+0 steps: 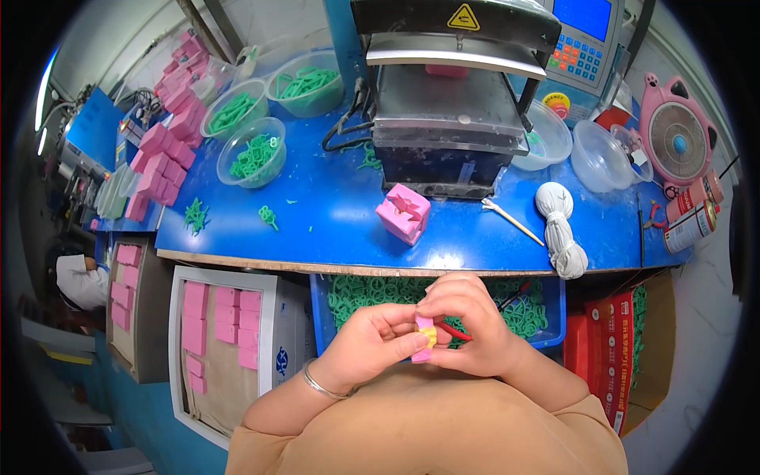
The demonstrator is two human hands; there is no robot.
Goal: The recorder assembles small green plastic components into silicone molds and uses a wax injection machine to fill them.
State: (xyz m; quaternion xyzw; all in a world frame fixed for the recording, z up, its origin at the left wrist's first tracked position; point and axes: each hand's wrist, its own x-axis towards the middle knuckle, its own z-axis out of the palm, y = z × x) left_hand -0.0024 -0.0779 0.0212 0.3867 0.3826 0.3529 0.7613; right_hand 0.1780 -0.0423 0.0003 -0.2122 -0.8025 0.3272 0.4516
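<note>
Left hand (366, 342) and right hand (477, 326) together, fingers of both pinching small pink-and-yellow piece (425, 338), near side of blue tray (561, 313) of green pieces (524, 318). Red rod (457, 332) by right palm. Pink block (404, 215) farther off on blue bench (336, 218), before press (447, 119).

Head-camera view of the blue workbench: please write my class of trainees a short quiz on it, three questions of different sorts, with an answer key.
1. True or false: the person's left hand and right hand are both at the small pink-and-yellow piece.

2. Multiple choice: what stands on the blue workbench just in front of the boxy black-and-grey metal machine?
A) a pink fan with a round grille
B) a pink block with a notched top
C) a clear round plastic bowl

3. Fill in the blank: the blue plastic tray below the bench edge holds many small ____ pieces.

Key: 1 true; 2 B; 3 green.
</note>
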